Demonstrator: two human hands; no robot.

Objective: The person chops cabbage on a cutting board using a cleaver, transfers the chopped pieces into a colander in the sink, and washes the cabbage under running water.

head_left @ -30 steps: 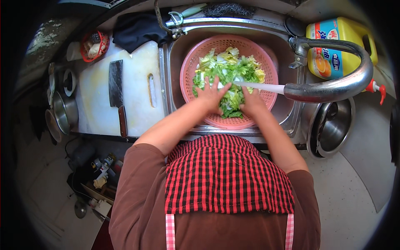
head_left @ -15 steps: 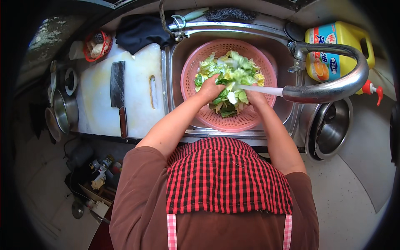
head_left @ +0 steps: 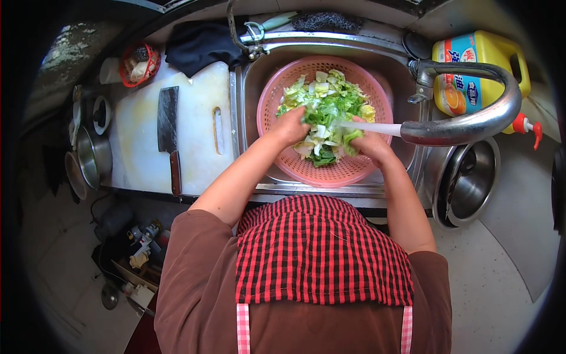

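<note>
A pink perforated colander (head_left: 272, 94) sits in the metal sink, heaped with chopped leafy greens (head_left: 331, 97), pale and dark green. Over the left side of the heap, my left hand (head_left: 289, 127) is closed, its curled fingertips among the leaves. Opposite it, my right hand (head_left: 370, 145) is closed around some greens, with leaves poking out toward the middle. Water (head_left: 374, 127) streams from the curved faucet (head_left: 471, 133) past my right hand onto the leaves. Motion smears the fingertips and the leaves between the hands.
A cleaver (head_left: 168, 121) lies on the white cutting board (head_left: 132, 141) left of the sink. Beyond are a black cloth (head_left: 203, 46) and a red basket (head_left: 140, 64). At right stand a yellow jug (head_left: 492, 44) and steel bowls (head_left: 471, 177). The faucet arches over the sink's right side.
My hands have drawn apart, the left one leftward and the right one slightly rightward and nearer me. The greens have been tossed into a different heap, and leaves now show in my right hand.
</note>
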